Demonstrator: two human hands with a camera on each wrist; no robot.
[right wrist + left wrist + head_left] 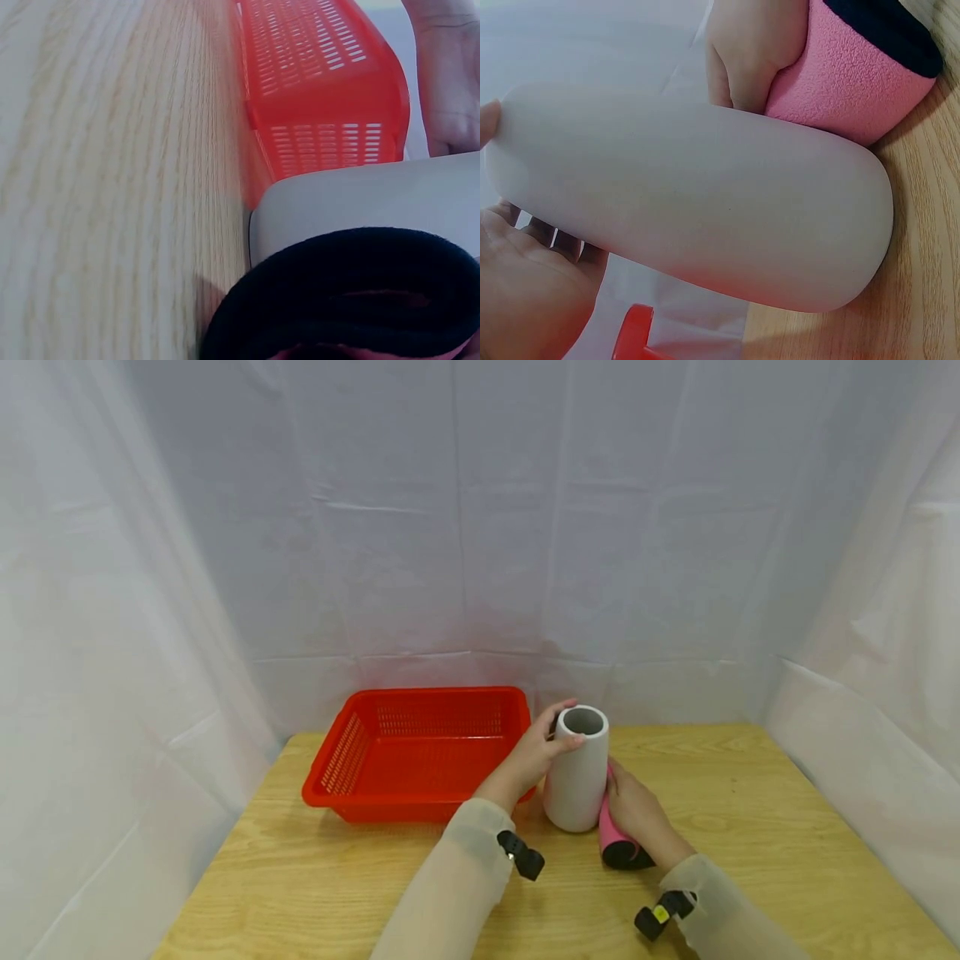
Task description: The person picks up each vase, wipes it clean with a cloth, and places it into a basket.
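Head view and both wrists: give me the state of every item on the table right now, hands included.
White vase: upright on the table, mouth open, empty as far as can be seen.
Pink roll: rolled up, lying on the table against the vase.
Red basket: on the table, empty.
Left hand: fingers curled round the vase near its rim.
Right hand: gripping the pink roll.

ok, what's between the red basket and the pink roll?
The white vase stands between the red basket and the pink roll, gripped near its rim by the left hand. The head view shows it best.
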